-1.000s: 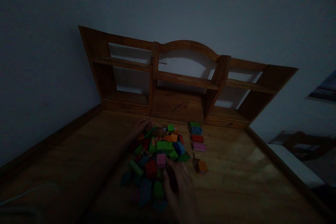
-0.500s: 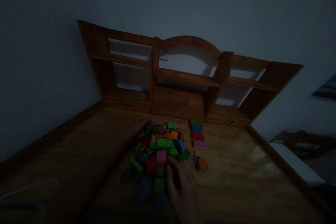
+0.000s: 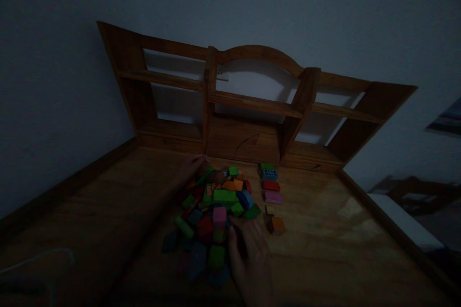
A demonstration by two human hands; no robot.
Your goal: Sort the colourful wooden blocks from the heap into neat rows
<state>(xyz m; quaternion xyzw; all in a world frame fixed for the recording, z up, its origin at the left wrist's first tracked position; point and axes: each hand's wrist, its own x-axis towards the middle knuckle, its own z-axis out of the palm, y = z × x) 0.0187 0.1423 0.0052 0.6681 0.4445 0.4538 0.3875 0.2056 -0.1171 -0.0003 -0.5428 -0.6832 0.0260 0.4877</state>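
A heap of coloured toy blocks (image 3: 224, 196) lies on the wooden tabletop, with green, red, blue, orange and pink pieces. At the heap's far left edge, my left hand (image 3: 194, 165) reaches in with its fingers stretched out beside a green block (image 3: 205, 174). My right hand (image 3: 252, 252) rests at the near right side, thumb and forefinger apart, close to a pink cube (image 3: 219, 217). Nothing shows clearly in its grasp. Below the cube lie a red block (image 3: 205, 228) and a green block (image 3: 216, 256). Dim light blurs the nearest pieces.
Right of the heap runs a column of separate blocks: green (image 3: 267, 166), grey-blue with dark squares (image 3: 269, 174), red (image 3: 271, 185), pink (image 3: 273, 197), small tan (image 3: 270, 209) and orange (image 3: 277, 225). A wooden shelf unit (image 3: 248, 105) stands behind. A pale cable (image 3: 54, 251) lies at left.
The view has shifted slightly. My left hand has moved a little away from me along the heap's edge. My right hand has stayed almost still, and the small tan block shows more clearly.
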